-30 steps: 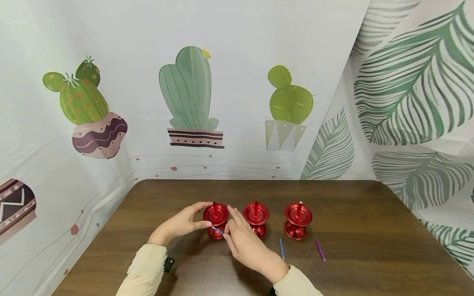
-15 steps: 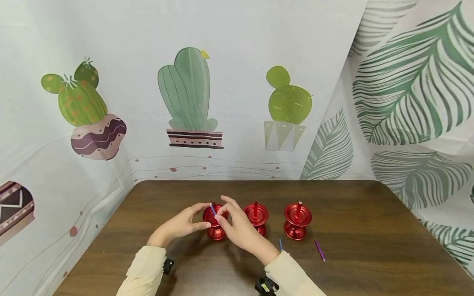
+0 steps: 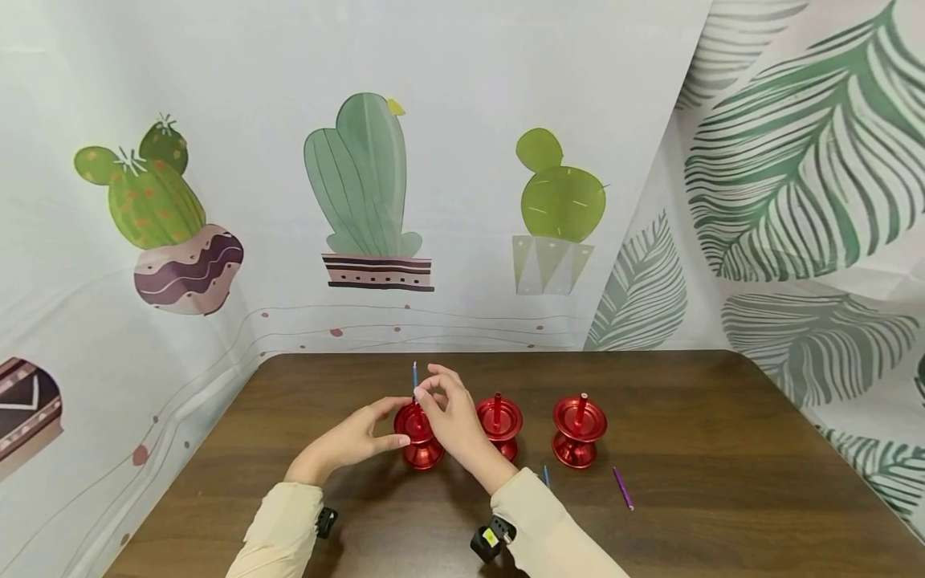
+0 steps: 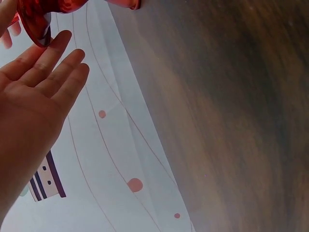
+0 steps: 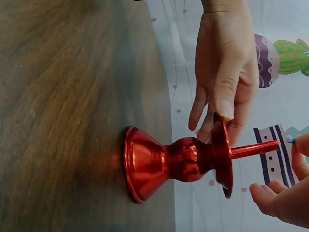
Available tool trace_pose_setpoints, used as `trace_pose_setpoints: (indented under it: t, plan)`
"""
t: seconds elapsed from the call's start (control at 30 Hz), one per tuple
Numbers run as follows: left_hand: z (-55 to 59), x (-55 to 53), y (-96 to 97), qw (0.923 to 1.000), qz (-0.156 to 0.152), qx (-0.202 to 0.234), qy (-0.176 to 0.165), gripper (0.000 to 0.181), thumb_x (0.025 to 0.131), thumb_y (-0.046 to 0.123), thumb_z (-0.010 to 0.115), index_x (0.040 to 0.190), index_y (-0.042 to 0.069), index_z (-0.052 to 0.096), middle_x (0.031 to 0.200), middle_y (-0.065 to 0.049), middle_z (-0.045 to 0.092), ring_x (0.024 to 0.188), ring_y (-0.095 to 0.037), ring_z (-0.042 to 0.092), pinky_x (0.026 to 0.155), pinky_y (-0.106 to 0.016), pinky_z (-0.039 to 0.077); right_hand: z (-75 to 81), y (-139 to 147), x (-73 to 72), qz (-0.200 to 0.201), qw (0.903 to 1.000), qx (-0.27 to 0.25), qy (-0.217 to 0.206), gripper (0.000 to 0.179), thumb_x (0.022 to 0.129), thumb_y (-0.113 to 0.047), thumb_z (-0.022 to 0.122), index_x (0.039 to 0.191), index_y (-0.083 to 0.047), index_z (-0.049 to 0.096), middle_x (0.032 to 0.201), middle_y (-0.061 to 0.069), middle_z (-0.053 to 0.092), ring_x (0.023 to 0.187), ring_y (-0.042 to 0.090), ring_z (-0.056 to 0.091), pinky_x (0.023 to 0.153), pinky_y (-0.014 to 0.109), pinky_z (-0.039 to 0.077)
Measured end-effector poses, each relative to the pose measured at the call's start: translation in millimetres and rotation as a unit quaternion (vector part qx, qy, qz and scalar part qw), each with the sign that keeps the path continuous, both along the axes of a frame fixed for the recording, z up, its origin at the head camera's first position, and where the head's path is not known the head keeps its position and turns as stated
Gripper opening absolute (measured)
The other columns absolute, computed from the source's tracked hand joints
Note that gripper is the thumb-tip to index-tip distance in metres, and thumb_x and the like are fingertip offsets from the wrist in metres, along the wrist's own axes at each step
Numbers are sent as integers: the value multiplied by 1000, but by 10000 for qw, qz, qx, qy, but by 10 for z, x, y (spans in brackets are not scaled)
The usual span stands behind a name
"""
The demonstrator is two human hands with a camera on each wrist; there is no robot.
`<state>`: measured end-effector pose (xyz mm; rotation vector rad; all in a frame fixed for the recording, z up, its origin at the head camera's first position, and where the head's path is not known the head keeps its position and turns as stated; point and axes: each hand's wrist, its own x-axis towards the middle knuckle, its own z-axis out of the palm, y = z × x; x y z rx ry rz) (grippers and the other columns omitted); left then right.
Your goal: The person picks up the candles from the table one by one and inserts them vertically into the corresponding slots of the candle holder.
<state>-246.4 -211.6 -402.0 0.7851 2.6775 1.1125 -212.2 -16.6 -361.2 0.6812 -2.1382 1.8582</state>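
At the left of the row stands a shiny red candle holder (image 3: 423,455), upright on the table, with a dish and a thin central tube. My left hand (image 3: 352,436) grips its dish rim; in the right wrist view the thumb (image 5: 225,96) lies on the rim, while the other fingers are partly hidden behind the dish. My right hand (image 3: 454,417) pinches a thin blue candle (image 3: 415,375) between thumb and forefinger, upright over the tube. In the right wrist view the candle's end (image 5: 291,140) shows just beyond the tube's tip.
Two matching red candle holders (image 3: 499,419) (image 3: 578,425) stand to the right in the row. In front of them lie another blue candle (image 3: 546,475), partly covered by the right sleeve, and a purple candle (image 3: 623,488). A printed cloth (image 3: 462,321) hangs behind the brown table (image 3: 679,449).
My right hand has risen from in front of the left holder to above it, turning the blue candle from slanted to upright. My left hand has kept its grip on the rim.
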Motion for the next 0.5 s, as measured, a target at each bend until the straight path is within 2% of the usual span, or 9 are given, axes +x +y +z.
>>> trace_pose_setpoints:
  t: [0.23,0.37,0.5]
  plan:
    - [-5,4,-3,10000,-10,-3,20,64,77,39,64,130,12,40,129,-4,44,121,-30,37,97,-50,30,-23,-56,-34,-317,9993,-87,180,12,88,-4,52,87,7,53,127,18,41,116,31,41,91,44,40]
    - [-9,2,-6,10000,-25,-4,47,62,78,36,65,130,11,40,129,-6,44,121,-32,37,97,-51,30,-51,-81,-51,-457,9983,-76,363,8,87,-3,53,86,6,54,127,17,41,116,32,41,90,47,39]
    - [-16,2,-9,10000,-28,-14,37,62,78,35,65,130,12,40,129,-6,45,121,-33,37,97,-51,30,-253,-116,-196,-728,9953,300,561,5,87,-11,55,87,-5,56,132,8,40,123,26,35,95,51,32]
